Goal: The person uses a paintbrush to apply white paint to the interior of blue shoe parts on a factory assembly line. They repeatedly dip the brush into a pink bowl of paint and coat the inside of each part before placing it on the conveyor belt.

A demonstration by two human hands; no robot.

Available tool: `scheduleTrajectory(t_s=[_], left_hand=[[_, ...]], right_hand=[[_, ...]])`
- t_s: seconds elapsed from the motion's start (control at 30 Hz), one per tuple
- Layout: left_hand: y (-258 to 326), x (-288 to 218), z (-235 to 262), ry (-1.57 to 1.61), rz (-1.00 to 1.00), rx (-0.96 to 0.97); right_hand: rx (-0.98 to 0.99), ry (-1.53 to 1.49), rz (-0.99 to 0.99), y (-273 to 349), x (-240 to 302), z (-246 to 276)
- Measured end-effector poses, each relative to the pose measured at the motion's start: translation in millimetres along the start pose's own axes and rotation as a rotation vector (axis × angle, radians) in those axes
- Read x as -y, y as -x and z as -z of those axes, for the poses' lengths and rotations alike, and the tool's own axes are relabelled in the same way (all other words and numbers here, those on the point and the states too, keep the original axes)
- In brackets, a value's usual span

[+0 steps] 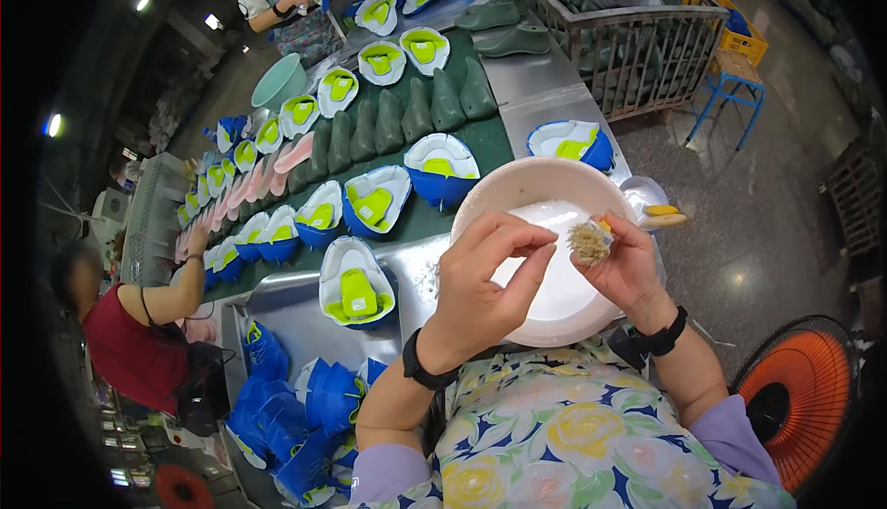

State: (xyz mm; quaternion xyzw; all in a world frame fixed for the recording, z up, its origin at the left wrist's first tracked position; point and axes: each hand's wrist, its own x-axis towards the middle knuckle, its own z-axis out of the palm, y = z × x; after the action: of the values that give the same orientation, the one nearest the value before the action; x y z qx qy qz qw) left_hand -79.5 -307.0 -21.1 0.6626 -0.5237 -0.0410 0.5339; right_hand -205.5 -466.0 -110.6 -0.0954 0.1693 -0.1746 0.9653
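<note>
In my right hand [633, 264] is a brush [589, 243], its pale, splayed bristles facing left. Thumb and fingers close around its short handle end, which is mostly hidden. My left hand [490, 278] hovers left of the bristles, thumb and index fingertips pinched together; anything between them is too small to make out. Both hands are above a pale pink basin [490, 186] with white liquid [552, 292] inside. Just left of the basin, a blue shoe upper with white lining and a lime-green insert [358, 292] stands on the metal table.
A metal tray [286, 301] at left holds piled blue uppers [305, 426]. Rows of uppers, dark green shoe lasts [388, 121] and pink insoles [294, 153] cover the green belt. Two co-workers [139, 343] stand beyond. An orange fan [804, 398] is at right, a last cage [637, 66] behind.
</note>
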Motion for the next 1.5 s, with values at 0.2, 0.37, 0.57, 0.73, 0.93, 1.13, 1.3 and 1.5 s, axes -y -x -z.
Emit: scheduleTrajectory(t_s=[0.2,0.37,0.57,0.73,0.93,1.13,1.3,1.5], left_hand=[[-2,10,-17,0.029,0.104,0.035],[15,33,-11,0.022,0.097,-0.011],[24,47,-6,-0.081,-0.003,-0.043],[38,55,-2,-0.132,0.024,-0.134],[39,65,-1,-0.150,0.080,-0.157],[45,83,0,-0.078,0.199,-0.136],[58,104,13,-0.006,0.340,-0.169],[50,155,60,0.039,0.468,-0.240]], right_hand=[[0.063,0.043,0.032,-3,3,15],[0.095,0.136,0.072,-18,-6,35],[0.182,0.240,0.094,-17,-3,57],[0.335,0.337,0.091,-24,-5,65],[0.321,0.554,0.230,-31,5,84],[0.280,0.786,0.364,-22,-7,66],[0.321,0.870,0.411,-23,-6,76],[0.265,0.644,0.369,-5,43,64]])
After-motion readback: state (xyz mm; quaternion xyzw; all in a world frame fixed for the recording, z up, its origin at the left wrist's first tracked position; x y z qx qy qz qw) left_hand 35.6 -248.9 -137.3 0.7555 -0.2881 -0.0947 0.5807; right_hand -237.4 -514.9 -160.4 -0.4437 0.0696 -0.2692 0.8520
